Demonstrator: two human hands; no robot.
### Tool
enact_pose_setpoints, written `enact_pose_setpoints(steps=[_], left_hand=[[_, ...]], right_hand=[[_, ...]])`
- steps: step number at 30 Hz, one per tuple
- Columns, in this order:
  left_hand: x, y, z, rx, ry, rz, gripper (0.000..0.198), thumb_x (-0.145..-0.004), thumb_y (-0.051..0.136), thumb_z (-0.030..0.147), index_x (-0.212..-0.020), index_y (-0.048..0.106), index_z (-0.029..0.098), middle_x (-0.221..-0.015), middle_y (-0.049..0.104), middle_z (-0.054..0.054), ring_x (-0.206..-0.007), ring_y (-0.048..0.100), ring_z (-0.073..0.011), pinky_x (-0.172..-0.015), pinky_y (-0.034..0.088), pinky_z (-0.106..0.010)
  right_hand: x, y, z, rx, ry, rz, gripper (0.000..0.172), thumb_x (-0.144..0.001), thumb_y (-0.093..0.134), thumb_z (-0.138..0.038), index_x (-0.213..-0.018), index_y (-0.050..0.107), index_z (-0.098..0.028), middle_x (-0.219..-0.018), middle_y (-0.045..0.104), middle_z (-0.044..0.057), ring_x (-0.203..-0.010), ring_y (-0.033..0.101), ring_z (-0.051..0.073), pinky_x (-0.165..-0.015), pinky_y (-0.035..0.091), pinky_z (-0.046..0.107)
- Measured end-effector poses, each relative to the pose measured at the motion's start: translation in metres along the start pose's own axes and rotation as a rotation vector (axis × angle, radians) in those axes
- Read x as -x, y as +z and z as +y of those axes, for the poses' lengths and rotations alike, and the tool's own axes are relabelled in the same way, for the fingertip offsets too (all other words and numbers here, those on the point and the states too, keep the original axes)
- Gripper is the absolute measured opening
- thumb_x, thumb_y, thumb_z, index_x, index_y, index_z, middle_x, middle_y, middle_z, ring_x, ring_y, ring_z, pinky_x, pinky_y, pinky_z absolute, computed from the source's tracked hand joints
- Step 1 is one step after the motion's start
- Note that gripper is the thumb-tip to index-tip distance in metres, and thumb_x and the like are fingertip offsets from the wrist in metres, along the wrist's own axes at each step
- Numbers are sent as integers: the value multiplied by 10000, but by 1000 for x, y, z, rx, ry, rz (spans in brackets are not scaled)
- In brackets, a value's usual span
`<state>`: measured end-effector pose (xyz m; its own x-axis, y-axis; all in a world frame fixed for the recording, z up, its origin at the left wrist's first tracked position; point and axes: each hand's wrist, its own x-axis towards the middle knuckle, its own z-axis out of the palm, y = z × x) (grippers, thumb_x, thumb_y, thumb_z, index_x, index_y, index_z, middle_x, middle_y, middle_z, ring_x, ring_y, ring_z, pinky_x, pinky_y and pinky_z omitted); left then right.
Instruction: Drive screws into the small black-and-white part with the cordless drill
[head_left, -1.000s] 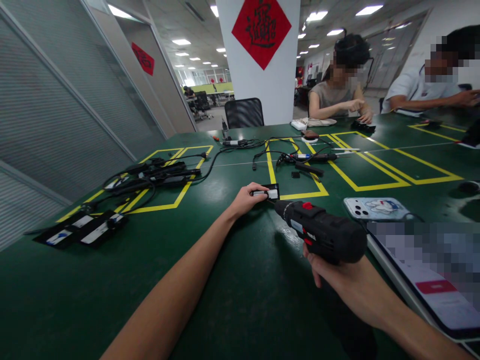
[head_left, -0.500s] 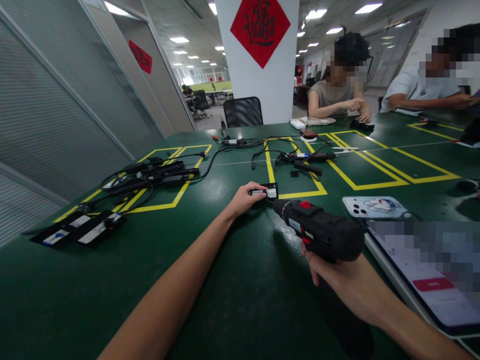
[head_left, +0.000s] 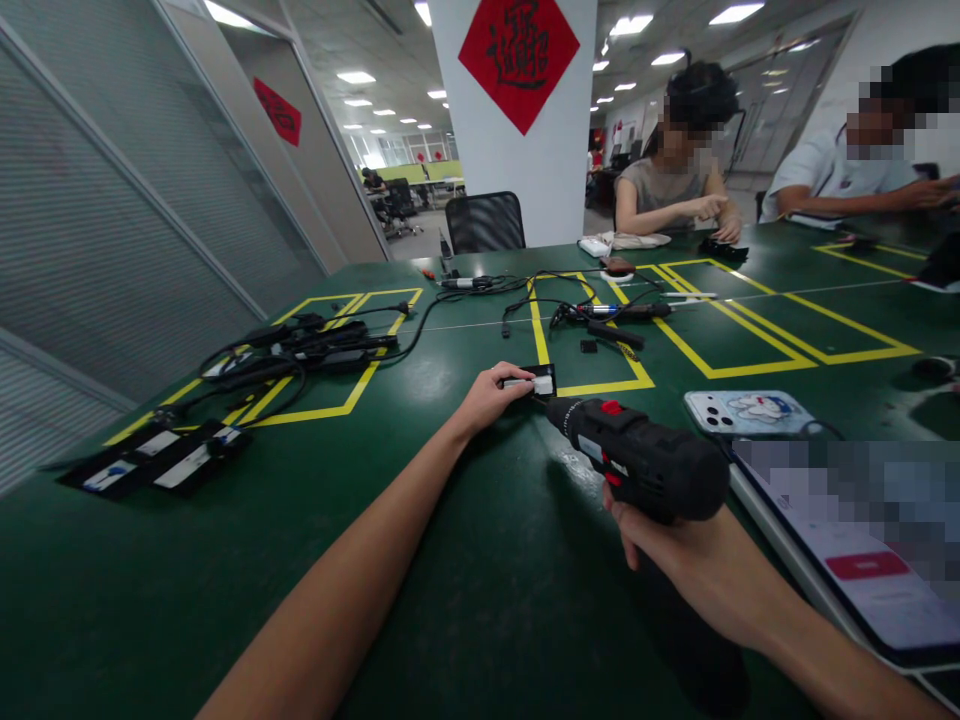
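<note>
My right hand [head_left: 675,550] is wrapped round the grip of a black cordless drill [head_left: 637,450] with red buttons. The drill lies level and points left and away from me, its thin bit reaching the near edge of a small black and white block [head_left: 544,382]. Whether the bit touches the block, I cannot tell. With its fingers closed over the block's left end, my left hand [head_left: 491,392] grips it on the green table [head_left: 420,560]. The fingers hide part of the block, so its exact kind is unclear.
Black cables and adapters [head_left: 315,350] lie in a heap at left, near black and white pouches [head_left: 187,455]. A pen-like tool [head_left: 622,312] lies beyond my hands. At right are a phone [head_left: 750,412] and a tablet [head_left: 855,560]. Two people sit across the table.
The view has shifted very slightly. Both hands, the drill and the block keep the same places relative to one another.
</note>
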<state>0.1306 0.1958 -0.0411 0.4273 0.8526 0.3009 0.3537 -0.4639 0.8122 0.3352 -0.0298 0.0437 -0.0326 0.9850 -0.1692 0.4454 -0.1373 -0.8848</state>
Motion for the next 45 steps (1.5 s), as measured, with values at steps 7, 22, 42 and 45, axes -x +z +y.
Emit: enact_pose_setpoints(steps=[7, 22, 42, 45], left_hand=[[0, 1, 1, 2, -6, 4, 248, -778, 614, 378, -943, 702, 215, -1028, 641, -43, -984, 587, -206, -918, 429, -345], [-1, 0, -3, 11, -7, 7, 235, -771, 623, 370, -932, 705, 220, -1023, 648, -42, -985, 587, -203, -911, 438, -340], [-1, 0, -6, 16, 8, -1, 259, -765, 633, 377, -952, 702, 212, -1019, 643, -45, -978, 587, -205, -898, 442, -337], [-1, 0, -6, 18, 11, 1, 256, -763, 636, 373, -952, 702, 214, -1017, 644, -43, -980, 587, -206, -914, 434, -344]], right_hand=[[1, -1, -3, 4, -56, 26, 200, -833, 491, -322, -709, 599, -207, -721, 659, 45, -748, 650, 208, -582, 497, 291], [-1, 0, 0, 10, -51, 33, 180, -814, 512, -340, -739, 609, -208, -736, 662, 43, -740, 643, 207, -582, 490, 286], [0, -1, -4, 19, -47, 69, 164, -801, 528, -335, -730, 609, -210, -759, 670, 44, -773, 643, 216, -566, 477, 282], [0, 0, -4, 10, -44, 60, 162, -805, 522, -330, -744, 613, -211, -767, 672, 46, -777, 645, 216, -558, 476, 280]])
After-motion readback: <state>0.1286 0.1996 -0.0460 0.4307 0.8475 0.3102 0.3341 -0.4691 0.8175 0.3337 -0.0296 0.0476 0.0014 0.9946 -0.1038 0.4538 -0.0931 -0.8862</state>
